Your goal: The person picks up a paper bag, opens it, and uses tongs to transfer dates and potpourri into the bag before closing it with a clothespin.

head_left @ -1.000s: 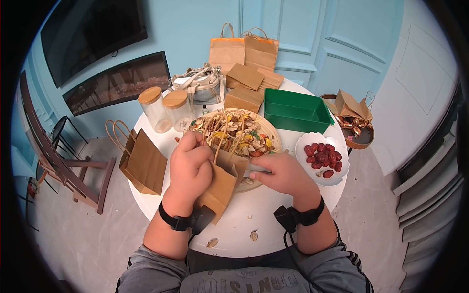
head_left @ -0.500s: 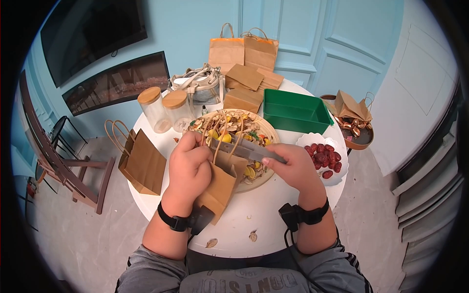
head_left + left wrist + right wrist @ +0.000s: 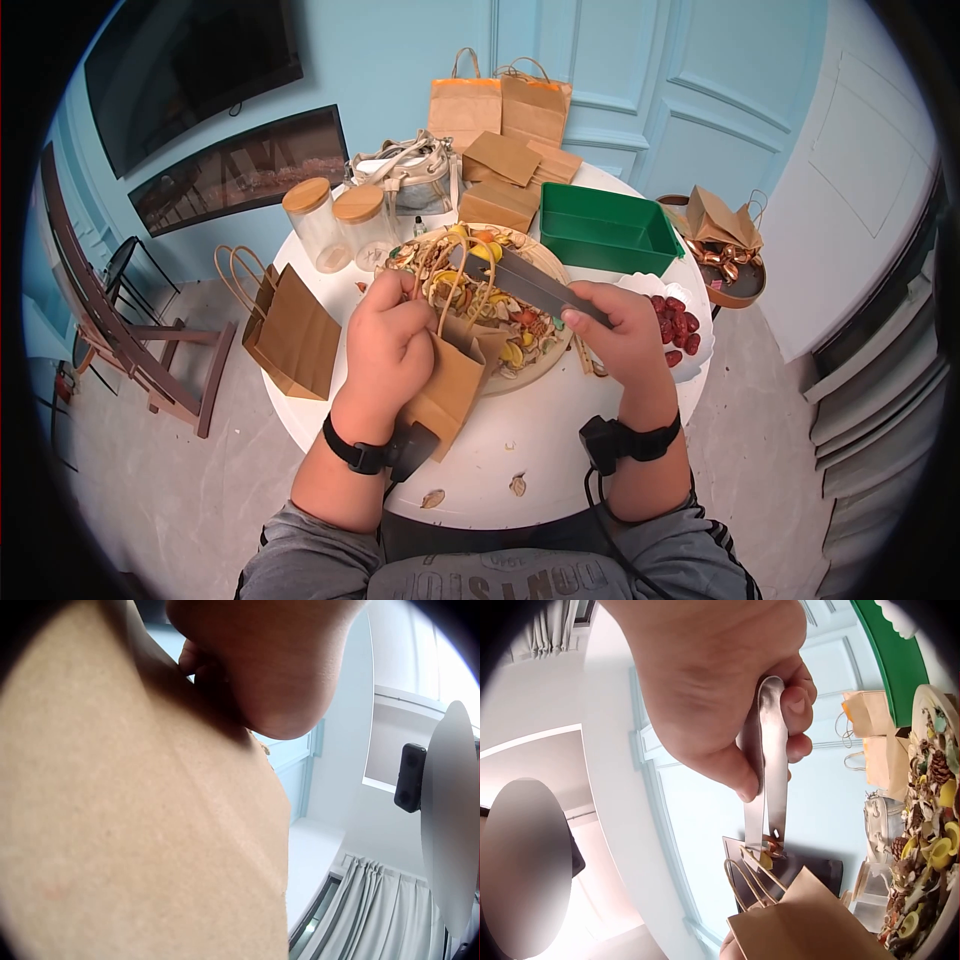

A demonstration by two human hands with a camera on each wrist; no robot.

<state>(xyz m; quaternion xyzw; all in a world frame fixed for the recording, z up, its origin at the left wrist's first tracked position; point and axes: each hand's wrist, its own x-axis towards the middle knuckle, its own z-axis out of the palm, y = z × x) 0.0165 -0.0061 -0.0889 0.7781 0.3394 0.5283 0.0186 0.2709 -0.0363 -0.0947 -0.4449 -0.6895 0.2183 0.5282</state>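
My left hand [image 3: 392,340] grips a small brown paper bag [image 3: 455,378] by its upper edge, holding it upright in front of a round plate [image 3: 548,352] heaped with dried fruit, cones and slices. In the left wrist view the bag [image 3: 135,825] fills the frame under my left hand [image 3: 270,667]. My right hand [image 3: 620,335] holds metal tongs [image 3: 525,283]. In the right wrist view my right hand [image 3: 705,697] squeezes the tongs [image 3: 769,772], whose tips pinch a yellow piece just above the bag [image 3: 802,922] and its handles.
A green tray [image 3: 605,230] and a white dish of red fruit [image 3: 685,330] sit to the right. Two lidded glass jars [image 3: 315,220], a clear handbag [image 3: 410,175] and folded bags [image 3: 505,175] stand behind. Another bag [image 3: 290,335] lies at the left edge; dried bits [image 3: 518,484] lie near me.
My right hand has lifted the tongs off the plate with a yellow piece, swinging them up over the bag's mouth. My left hand and the bag have stayed put.
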